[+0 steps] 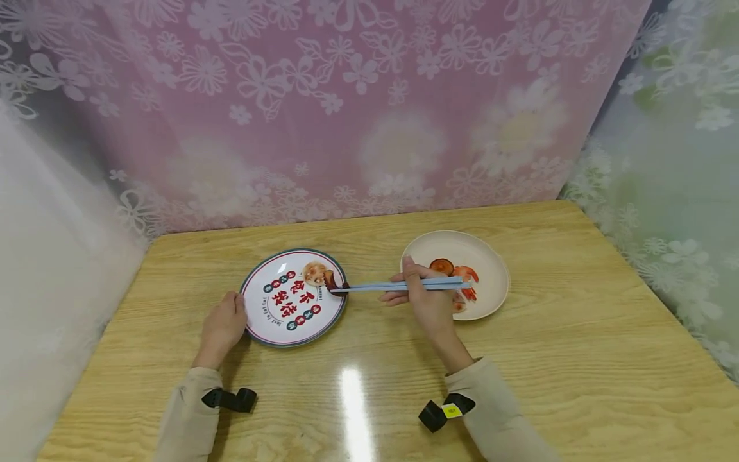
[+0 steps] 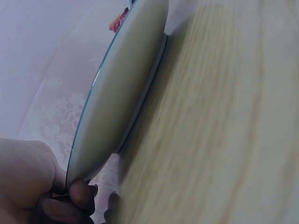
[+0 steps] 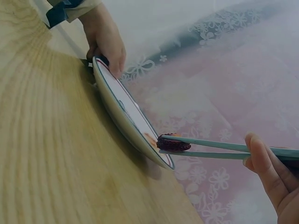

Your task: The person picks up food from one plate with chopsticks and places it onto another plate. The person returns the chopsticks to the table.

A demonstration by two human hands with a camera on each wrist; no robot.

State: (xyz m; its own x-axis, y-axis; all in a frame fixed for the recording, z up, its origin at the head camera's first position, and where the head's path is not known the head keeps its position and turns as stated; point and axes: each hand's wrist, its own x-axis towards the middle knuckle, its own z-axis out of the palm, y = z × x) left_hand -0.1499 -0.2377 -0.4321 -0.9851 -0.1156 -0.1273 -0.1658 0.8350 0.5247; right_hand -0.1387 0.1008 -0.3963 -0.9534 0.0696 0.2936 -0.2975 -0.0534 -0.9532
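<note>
- Wood-grain tabletop (image 1: 288, 398), pink floral curtain (image 1: 323, 147) behind.
- Left hand (image 1: 224, 326): thumb and fingers closed on the near rim of the printed plate (image 1: 271, 327).
- Right hand (image 1: 430, 305): curled round blue chopsticks (image 1: 372, 287); tips pinch a dark food piece (image 3: 174, 143) between both hands, at the plate edge facing the right hand. Plate contact unclear.
- Piece looks light, ridged, maybe slippery: take mid-body, gentle squeeze. Plate looks stiff; hold by rim.
- Tan piece (image 1: 314, 274) on printed plate, beside the dark one.
- Beyond right hand: beige plate (image 1: 491, 295) with brown round slice (image 1: 442, 266), red pieces (image 1: 465, 274).

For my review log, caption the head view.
Left hand grips a printed plate; right hand holds blue chopsticks pinching a dark food piece at the plate's rim.
</note>
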